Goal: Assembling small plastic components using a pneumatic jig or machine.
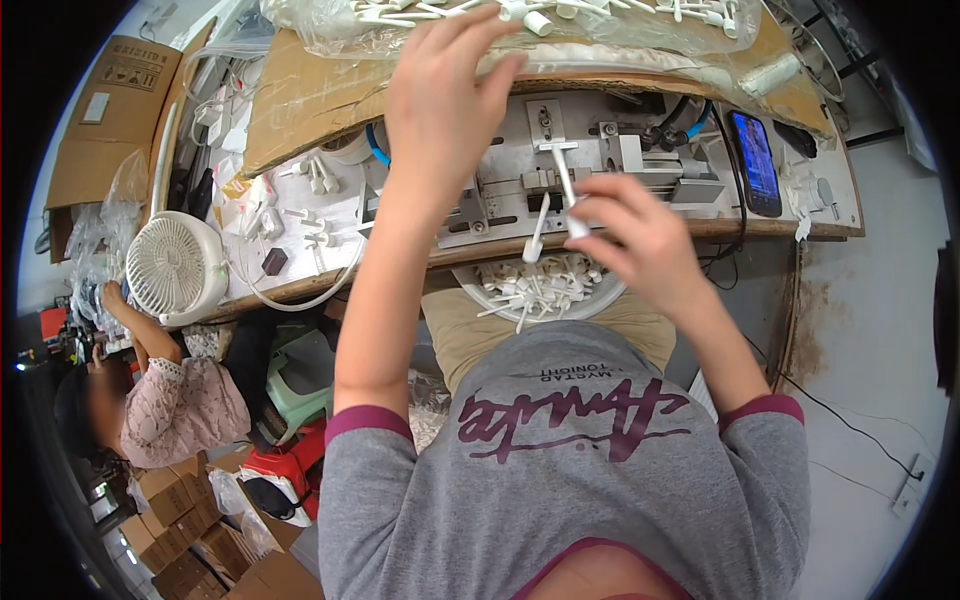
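My right hand (645,235) holds a white plastic stemmed part (568,185) between thumb and fingers, its crossbar end up by the metal fixture (545,182). Left of it, a second white part (537,235) shows at the bench edge, above a bowl of similar parts; whether anything supports it I cannot tell. My left hand (447,105) is raised over the cardboard, slightly blurred, fingers stretched and thumb apart. Its fingertips are near a heap of white stemmed parts (560,12) on a clear plastic bag.
The round bowl (607,298) sits at my lap. A phone (755,165) stands at the bench's right. To the left are a white fan (175,265), a small dark block (275,262) and loose white parts (318,178). Another person (180,415) sits far left.
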`<state>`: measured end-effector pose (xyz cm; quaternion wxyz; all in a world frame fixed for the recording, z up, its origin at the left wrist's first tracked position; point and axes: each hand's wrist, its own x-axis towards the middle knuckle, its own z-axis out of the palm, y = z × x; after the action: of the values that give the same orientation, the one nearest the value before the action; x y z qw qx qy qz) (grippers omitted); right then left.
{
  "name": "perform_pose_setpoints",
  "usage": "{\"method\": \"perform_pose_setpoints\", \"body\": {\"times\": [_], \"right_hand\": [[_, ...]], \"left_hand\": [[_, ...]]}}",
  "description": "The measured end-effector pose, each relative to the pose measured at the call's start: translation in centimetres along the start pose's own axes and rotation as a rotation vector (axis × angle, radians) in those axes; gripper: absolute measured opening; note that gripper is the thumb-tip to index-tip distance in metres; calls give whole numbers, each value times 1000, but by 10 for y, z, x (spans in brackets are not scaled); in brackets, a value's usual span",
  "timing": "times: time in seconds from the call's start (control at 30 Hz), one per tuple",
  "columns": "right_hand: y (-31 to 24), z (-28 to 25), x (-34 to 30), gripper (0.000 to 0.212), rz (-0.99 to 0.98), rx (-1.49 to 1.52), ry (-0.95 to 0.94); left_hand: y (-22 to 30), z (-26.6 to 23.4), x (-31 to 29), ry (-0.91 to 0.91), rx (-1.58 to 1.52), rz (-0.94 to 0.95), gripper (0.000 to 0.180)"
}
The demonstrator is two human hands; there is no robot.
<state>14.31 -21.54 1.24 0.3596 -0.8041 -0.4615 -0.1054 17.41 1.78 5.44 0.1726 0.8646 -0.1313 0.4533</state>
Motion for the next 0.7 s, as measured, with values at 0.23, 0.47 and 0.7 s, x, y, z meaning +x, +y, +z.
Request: {"method": "perform_pose_setpoints", "body": {"times": [0.23,0.47,0.7], "right_hand": [[-1,48,-15,20,-87,-354,-104],[-1,54,2,13,-74,-446,-125],[-1,26,21,21,12,-122,-186]], "left_hand": [[-21,44,26,-281,-170,-245,21],[-10,-2,42,-407,-654,-843,27],[10,-47,-13,-222,-859,-807,24]]}}
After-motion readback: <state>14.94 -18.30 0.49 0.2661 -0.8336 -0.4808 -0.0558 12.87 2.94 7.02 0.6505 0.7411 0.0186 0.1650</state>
